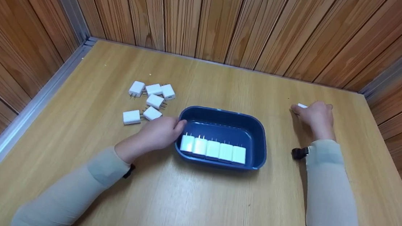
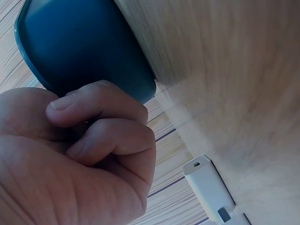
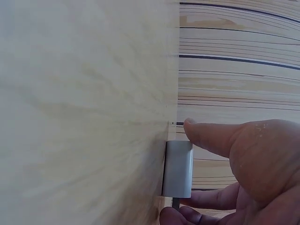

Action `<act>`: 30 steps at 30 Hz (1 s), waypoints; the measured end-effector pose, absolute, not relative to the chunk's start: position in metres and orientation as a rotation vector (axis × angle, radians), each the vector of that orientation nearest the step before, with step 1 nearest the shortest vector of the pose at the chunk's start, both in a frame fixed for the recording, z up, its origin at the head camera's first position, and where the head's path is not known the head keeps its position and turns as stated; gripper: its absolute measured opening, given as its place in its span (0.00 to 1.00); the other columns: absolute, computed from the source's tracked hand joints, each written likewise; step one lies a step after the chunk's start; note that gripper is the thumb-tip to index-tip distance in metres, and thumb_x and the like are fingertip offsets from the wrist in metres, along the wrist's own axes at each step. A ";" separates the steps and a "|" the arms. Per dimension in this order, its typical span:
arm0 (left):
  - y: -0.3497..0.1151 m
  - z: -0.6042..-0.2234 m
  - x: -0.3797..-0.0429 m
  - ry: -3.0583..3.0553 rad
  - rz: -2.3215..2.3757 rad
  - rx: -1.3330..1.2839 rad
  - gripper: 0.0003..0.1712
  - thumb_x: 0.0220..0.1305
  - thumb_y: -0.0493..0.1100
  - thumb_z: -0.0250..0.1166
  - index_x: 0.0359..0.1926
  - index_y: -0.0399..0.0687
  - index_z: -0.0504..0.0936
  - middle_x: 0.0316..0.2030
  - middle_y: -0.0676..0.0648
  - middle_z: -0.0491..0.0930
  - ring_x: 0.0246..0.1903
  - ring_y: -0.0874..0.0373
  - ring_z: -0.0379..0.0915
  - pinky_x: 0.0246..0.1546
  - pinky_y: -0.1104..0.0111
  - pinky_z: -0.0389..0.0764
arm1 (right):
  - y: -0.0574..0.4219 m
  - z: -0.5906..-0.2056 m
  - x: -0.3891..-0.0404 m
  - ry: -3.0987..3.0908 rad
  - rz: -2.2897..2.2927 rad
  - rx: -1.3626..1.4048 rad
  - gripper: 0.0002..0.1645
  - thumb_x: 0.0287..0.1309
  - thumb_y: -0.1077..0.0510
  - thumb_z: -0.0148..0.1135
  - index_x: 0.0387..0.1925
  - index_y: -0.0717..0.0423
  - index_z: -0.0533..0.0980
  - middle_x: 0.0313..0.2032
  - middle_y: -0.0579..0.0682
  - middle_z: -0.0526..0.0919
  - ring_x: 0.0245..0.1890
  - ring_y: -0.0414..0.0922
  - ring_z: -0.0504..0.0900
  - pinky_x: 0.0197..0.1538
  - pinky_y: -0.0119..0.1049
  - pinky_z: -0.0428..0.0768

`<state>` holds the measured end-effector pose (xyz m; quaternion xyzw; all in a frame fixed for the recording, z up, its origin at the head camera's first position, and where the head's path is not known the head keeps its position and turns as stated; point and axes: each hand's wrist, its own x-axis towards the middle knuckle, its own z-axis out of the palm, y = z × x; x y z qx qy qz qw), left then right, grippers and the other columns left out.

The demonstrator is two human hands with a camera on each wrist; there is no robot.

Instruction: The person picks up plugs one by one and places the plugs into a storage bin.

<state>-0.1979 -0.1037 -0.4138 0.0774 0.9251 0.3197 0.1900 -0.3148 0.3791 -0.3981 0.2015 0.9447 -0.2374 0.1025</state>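
Note:
A dark blue plastic tray (image 1: 222, 116) stands mid-table with a row of several white charger plugs (image 1: 213, 149) along its near side, prongs pointing away. My left hand (image 1: 157, 131) grips the tray's left rim, thumb over the edge; in the left wrist view its other fingers (image 2: 108, 140) curl beside the tray wall (image 2: 89, 42). Off to the right, my right hand (image 1: 318, 116) pinches another white charger plug (image 3: 179, 168) at the table surface. Its thumb is at one end and its fingers are by the prongs, with most of this plug hidden in the head view.
Several loose white charger plugs (image 1: 155, 101) lie in a cluster left of the tray, close beyond my left hand. A wood-panelled wall (image 1: 216, 23) borders the table (image 1: 178, 202) at the back, with more panels at both sides.

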 end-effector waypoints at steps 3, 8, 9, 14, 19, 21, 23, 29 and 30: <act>-0.104 -0.413 -0.198 2.595 0.899 0.217 0.32 0.90 0.61 0.47 0.66 0.43 0.84 0.32 0.44 0.80 0.32 0.49 0.80 0.37 0.59 0.78 | 0.378 -0.398 -0.315 2.793 -0.701 0.590 0.48 0.76 0.29 0.63 0.63 0.73 0.74 0.72 0.79 0.58 0.58 0.66 0.71 0.62 0.56 0.78; -0.103 -0.413 -0.198 2.594 0.897 0.214 0.33 0.90 0.61 0.47 0.69 0.42 0.83 0.32 0.44 0.80 0.32 0.49 0.80 0.37 0.59 0.79 | 0.378 -0.397 -0.313 2.784 -0.741 0.586 0.49 0.76 0.33 0.65 0.70 0.75 0.69 0.76 0.82 0.53 0.60 0.67 0.71 0.71 0.63 0.75; -0.103 -0.413 -0.198 2.595 0.896 0.213 0.33 0.90 0.61 0.47 0.69 0.42 0.83 0.32 0.44 0.80 0.32 0.49 0.80 0.37 0.59 0.79 | 0.378 -0.397 -0.313 2.784 -0.750 0.581 0.49 0.77 0.34 0.65 0.70 0.76 0.68 0.77 0.82 0.52 0.60 0.68 0.71 0.71 0.64 0.75; -0.103 -0.413 -0.198 2.605 0.889 0.219 0.32 0.91 0.61 0.47 0.66 0.42 0.85 0.32 0.44 0.80 0.32 0.50 0.80 0.37 0.59 0.78 | 0.377 -0.398 -0.309 2.792 -0.797 0.554 0.42 0.76 0.38 0.66 0.64 0.75 0.74 0.75 0.81 0.55 0.59 0.67 0.70 0.67 0.61 0.75; -0.102 -0.414 -0.199 2.616 0.882 0.228 0.33 0.90 0.61 0.47 0.67 0.41 0.84 0.32 0.44 0.80 0.33 0.50 0.80 0.37 0.59 0.78 | 0.377 -0.399 -0.305 2.799 -0.824 0.534 0.29 0.76 0.42 0.66 0.49 0.68 0.81 0.59 0.70 0.67 0.51 0.62 0.71 0.54 0.51 0.73; -0.102 -0.414 -0.199 2.610 0.886 0.226 0.33 0.90 0.61 0.47 0.68 0.41 0.83 0.32 0.44 0.80 0.33 0.50 0.80 0.38 0.58 0.79 | 0.376 -0.399 -0.305 2.799 -0.822 0.527 0.26 0.76 0.43 0.65 0.46 0.66 0.82 0.53 0.66 0.69 0.47 0.60 0.73 0.50 0.49 0.73; -0.103 -0.414 -0.198 2.604 0.891 0.224 0.33 0.91 0.61 0.46 0.69 0.41 0.83 0.32 0.44 0.80 0.33 0.50 0.80 0.38 0.58 0.79 | 0.377 -0.400 -0.305 2.798 -0.818 0.521 0.25 0.76 0.44 0.65 0.43 0.65 0.83 0.50 0.64 0.69 0.45 0.59 0.73 0.48 0.48 0.72; -0.103 -0.413 -0.198 2.592 0.910 0.214 0.32 0.90 0.61 0.47 0.64 0.42 0.85 0.32 0.44 0.80 0.32 0.49 0.80 0.37 0.58 0.79 | 0.378 -0.400 -0.305 2.802 -0.827 0.494 0.22 0.75 0.46 0.65 0.43 0.65 0.82 0.50 0.63 0.68 0.45 0.58 0.72 0.47 0.49 0.72; -0.104 -0.413 -0.198 2.591 0.911 0.214 0.32 0.90 0.61 0.47 0.64 0.42 0.85 0.32 0.44 0.80 0.31 0.49 0.80 0.37 0.59 0.79 | 0.378 -0.400 -0.305 2.805 -0.826 0.489 0.22 0.75 0.47 0.65 0.43 0.64 0.82 0.48 0.62 0.68 0.43 0.58 0.73 0.46 0.48 0.72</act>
